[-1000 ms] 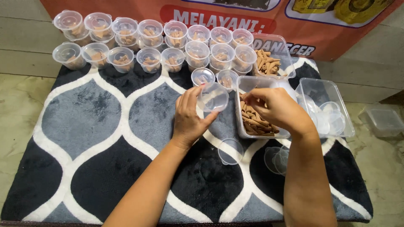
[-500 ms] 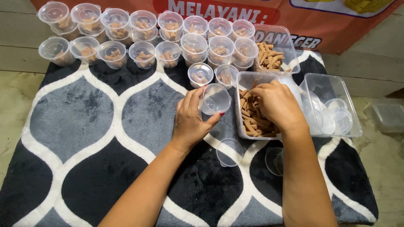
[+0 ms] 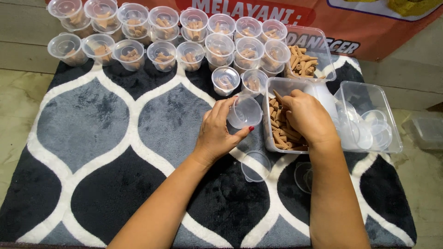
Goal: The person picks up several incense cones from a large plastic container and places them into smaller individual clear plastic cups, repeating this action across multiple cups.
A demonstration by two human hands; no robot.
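Clear small round plastic cup (image 3: 244, 112) being pinched, tilted, by left hand (image 3: 218, 133); right hand (image 3: 308, 117), fingers curled, grasping brown stick snacks (image 3: 279, 129) inside clear rectangular plastic tub (image 3: 272, 87).

— What is the person wearing on the arms?

— Nothing that shows. Both forearms are bare from the lower edge of the frame up to the wrists, with no sleeve or cuff in sight.

— Any watch, ring or bracelet?

— None visible on the left hand (image 3: 217, 133) or the right hand (image 3: 307, 117).

— And the nails?

— The left thumbnail, near the middle of the frame, carries dark red polish. The other nails are too small to judge.
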